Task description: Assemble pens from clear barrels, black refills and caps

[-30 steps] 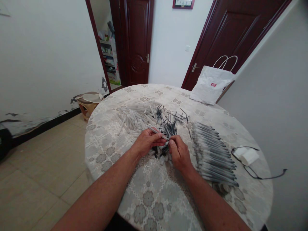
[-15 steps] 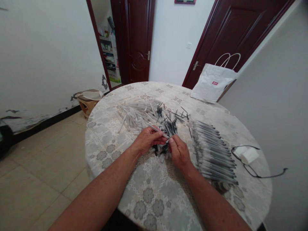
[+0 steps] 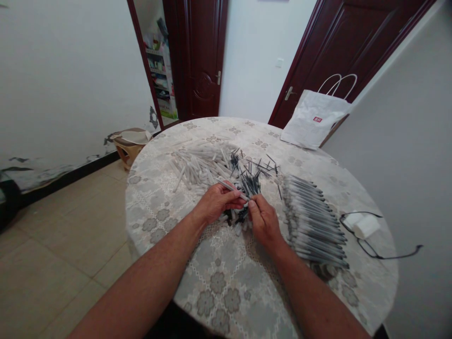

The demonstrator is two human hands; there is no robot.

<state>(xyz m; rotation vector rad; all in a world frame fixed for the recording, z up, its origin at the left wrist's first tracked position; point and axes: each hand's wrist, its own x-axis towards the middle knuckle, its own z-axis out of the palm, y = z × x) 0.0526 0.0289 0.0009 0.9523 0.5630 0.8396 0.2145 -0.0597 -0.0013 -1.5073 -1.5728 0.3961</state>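
Note:
My left hand (image 3: 221,201) is closed round a slim whitish pen barrel (image 3: 229,186), which slants down toward my right hand. At the barrel's lower end the thumb and fingers of my right hand (image 3: 263,217) pinch together; any small part between them is hidden. Just beyond my hands stands a dense cluster of dark, thin pen refills (image 3: 250,182). A heap of loose white barrels (image 3: 192,165) spreads behind my left hand. Small black and clear pieces lie partly hidden under my hands. Right of my right hand, many grey-and-clear pens (image 3: 316,221) lie side by side in a row.
A patterned cloth covers the round table (image 3: 217,301). Black-framed glasses (image 3: 377,258) and a folded white tissue (image 3: 367,227) lie at the right edge. A white paper bag (image 3: 316,117) stands at the back right. A stool (image 3: 131,143) is on the floor at left.
Both hands stay almost in place, still meeting at the pen barrel. The view has shifted slightly; the things on the table look unchanged.

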